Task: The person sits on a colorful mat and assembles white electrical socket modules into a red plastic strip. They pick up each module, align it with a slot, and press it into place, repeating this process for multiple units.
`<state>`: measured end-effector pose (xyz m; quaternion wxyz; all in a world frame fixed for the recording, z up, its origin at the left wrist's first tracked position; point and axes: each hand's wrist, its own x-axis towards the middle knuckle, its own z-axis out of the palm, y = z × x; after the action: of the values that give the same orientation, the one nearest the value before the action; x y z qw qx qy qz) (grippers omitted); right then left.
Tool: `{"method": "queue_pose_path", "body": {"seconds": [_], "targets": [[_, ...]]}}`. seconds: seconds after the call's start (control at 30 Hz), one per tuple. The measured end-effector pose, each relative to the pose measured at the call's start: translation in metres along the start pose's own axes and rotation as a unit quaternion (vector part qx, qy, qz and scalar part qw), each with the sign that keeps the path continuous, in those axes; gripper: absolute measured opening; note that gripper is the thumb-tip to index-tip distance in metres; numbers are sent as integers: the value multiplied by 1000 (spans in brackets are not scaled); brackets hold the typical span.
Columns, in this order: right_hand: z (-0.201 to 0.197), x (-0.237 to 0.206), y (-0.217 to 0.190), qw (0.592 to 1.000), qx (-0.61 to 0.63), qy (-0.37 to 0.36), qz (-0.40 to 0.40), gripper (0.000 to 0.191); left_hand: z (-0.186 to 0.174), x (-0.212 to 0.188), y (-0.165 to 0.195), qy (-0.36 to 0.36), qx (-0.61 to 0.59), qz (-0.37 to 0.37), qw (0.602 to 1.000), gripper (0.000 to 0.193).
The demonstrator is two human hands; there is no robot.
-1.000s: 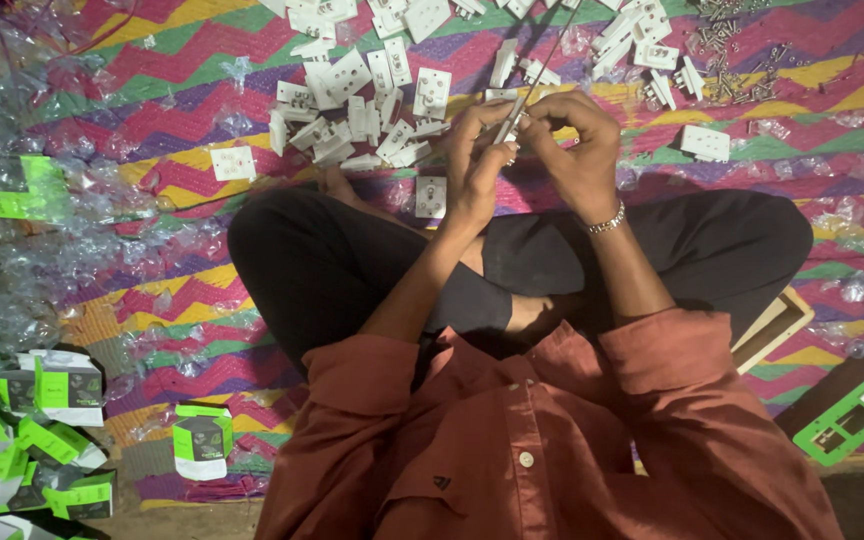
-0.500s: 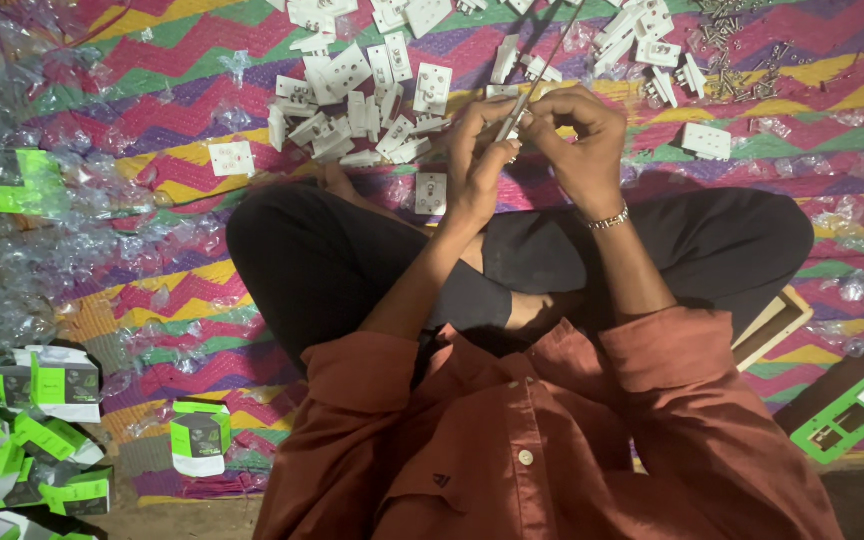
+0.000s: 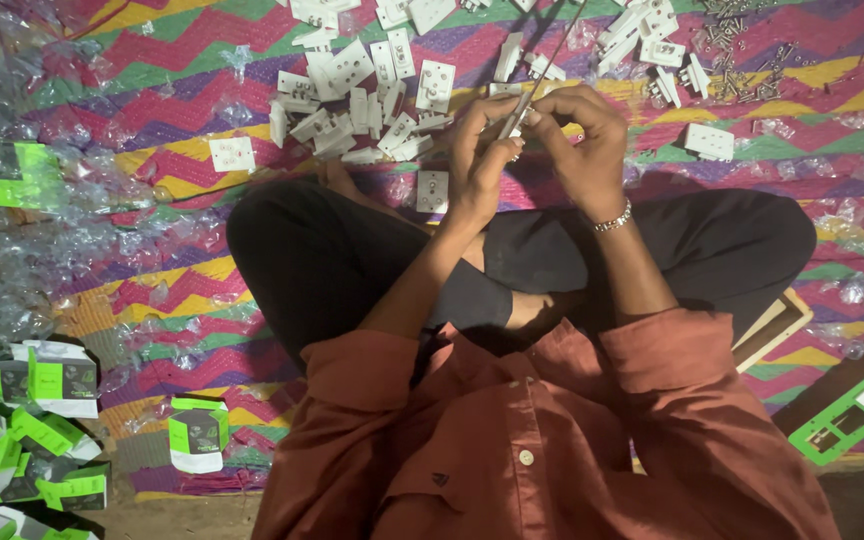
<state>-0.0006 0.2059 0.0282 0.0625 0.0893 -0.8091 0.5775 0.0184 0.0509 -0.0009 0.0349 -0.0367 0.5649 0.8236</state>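
White plastic socket parts (image 3: 372, 95) lie heaped on the zigzag mat (image 3: 182, 150) just beyond the fingers. Left hand (image 3: 477, 160) and right hand (image 3: 587, 150) meet above the crossed legs, fingers pressed together, pinching a thin metal screwdriver (image 3: 532, 85) and a small white piece I cannot make out.

Two hands (image 3: 537, 150); (perhaps) forty sockets (image 3: 352, 100).

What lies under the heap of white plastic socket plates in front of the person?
The heap of white plastic socket plates rests on a woven mat with pink, green, yellow and purple zigzag stripes. The mat shows between and around the plates; whatever lies beneath the overlapping plates is covered.
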Motion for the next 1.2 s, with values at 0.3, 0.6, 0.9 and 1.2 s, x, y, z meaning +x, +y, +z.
{"method": "queue_pose_path", "body": {"seconds": [0.3, 0.6, 0.9, 1.2], "targets": [[15, -6, 4, 993, -90, 34, -69, 4, 2, -1, -10, -12, -8, 35, 999, 36], [21, -6, -4, 991, -79, 59, -94, 4, 1, 0, 3, 12, 117, 114, 986, 36], [-2, -5, 38, 883, 399, 91, 228, 9, -1, 3, -1, 55, 46, 19, 997, 39], [3, -7, 34, 793, 484, 43, 367, 25, 0, 2, 20, -4, 390, 292, 874, 60]]}}
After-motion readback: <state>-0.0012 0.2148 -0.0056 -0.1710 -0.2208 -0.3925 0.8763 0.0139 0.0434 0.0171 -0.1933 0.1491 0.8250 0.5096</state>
